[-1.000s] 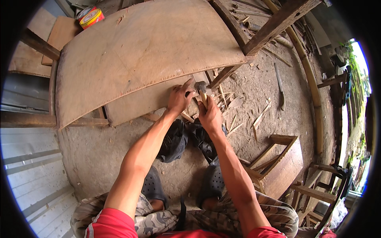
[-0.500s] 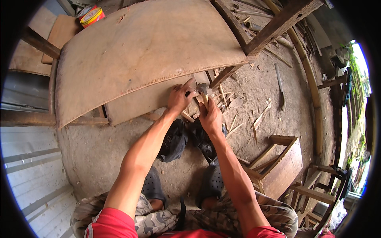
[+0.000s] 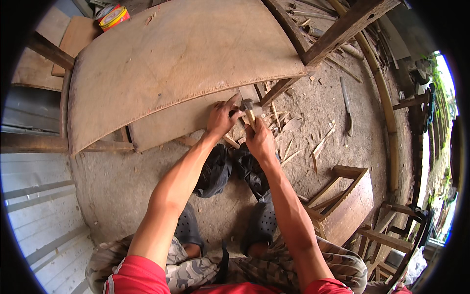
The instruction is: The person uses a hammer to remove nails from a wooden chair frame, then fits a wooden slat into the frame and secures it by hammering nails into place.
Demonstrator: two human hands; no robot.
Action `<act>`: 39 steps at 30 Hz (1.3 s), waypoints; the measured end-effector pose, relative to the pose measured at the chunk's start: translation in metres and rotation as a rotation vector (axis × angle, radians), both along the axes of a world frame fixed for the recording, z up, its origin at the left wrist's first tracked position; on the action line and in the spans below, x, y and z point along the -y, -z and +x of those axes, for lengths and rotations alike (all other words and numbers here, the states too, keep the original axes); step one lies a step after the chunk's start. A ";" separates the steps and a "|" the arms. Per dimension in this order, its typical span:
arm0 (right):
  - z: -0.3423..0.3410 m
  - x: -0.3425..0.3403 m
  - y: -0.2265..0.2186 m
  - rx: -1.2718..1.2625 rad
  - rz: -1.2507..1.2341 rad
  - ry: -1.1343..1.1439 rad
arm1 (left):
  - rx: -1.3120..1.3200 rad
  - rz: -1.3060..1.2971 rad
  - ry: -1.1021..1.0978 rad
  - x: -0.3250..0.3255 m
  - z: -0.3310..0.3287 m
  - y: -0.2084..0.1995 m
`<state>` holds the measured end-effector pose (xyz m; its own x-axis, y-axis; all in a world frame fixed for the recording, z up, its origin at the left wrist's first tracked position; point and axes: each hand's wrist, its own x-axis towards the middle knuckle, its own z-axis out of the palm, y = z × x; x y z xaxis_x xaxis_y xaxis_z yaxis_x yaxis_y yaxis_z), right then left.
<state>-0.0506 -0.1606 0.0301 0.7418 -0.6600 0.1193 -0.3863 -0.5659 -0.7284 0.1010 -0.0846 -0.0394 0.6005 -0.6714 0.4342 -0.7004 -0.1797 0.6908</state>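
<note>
My right hand (image 3: pixel 261 142) is closed round the handle of a hammer (image 3: pixel 247 105), whose dark metal head points away from me. Just left of the hammer head, my left hand (image 3: pixel 222 119) rests at a lower plywood board (image 3: pixel 169 125), index finger stretched forward and thumb brought toward the other fingers. Whatever it pinches, if anything, is too small to make out. Above both hands spreads a large plywood panel (image 3: pixel 181 54) with a rough front edge, set in a wooden frame (image 3: pixel 281 92).
Splintered wood (image 3: pixel 292 125) litters the dirt floor right of my hands, and a long-bladed knife (image 3: pixel 346 108) lies beyond it. A small wooden stool-like frame (image 3: pixel 342 206) stands at lower right. Corrugated metal sheet (image 3: pixel 41 196) covers the left side; a round tin (image 3: pixel 113 18) sits far left.
The hammer head has shifted slightly away from me and to the left, close beside my left hand. My left hand stays nearly in place.
</note>
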 end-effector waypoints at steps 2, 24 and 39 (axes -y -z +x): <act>-0.001 0.003 0.002 -0.038 0.001 -0.023 | -0.003 0.020 -0.002 -0.001 -0.002 -0.001; 0.002 0.002 -0.017 -0.007 -0.036 0.036 | 0.224 0.503 -0.180 -0.015 0.016 -0.007; 0.003 0.006 0.010 -0.155 -0.023 -0.017 | 0.254 0.553 -0.158 -0.006 0.013 0.003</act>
<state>-0.0473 -0.1666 0.0197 0.7637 -0.6454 0.0173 -0.4835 -0.5895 -0.6471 0.1139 -0.0782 -0.0426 0.6345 -0.7491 0.1903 -0.7663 -0.5776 0.2813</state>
